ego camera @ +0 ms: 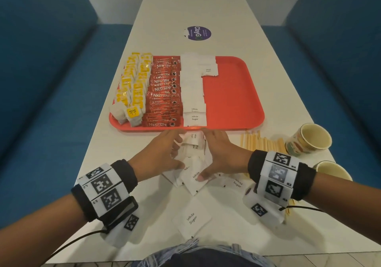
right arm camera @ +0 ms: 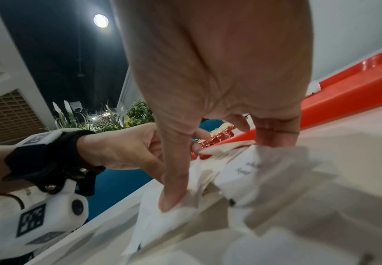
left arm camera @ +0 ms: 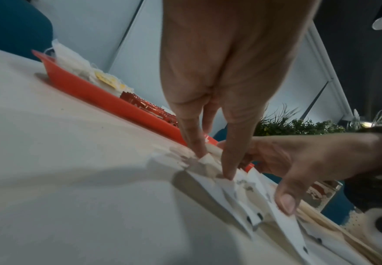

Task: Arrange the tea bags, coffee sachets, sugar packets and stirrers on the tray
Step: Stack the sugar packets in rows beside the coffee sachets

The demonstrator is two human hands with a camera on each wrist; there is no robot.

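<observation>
A red tray holds rows of yellow-tagged tea bags, red coffee sachets and white sugar packets; its right half is bare. Just in front of the tray, a loose heap of sugar packets lies on the table. My left hand and right hand press against it from either side with straight fingers. The right thumb rests on a packet. In the left wrist view, the left fingertips touch the packets. Wooden stirrers lie to the right of the hands.
Two paper cups stand at the right table edge beside the stirrers. Single sugar packets lie near me and under the right wrist. A purple sticker sits beyond the tray. Blue benches flank the table.
</observation>
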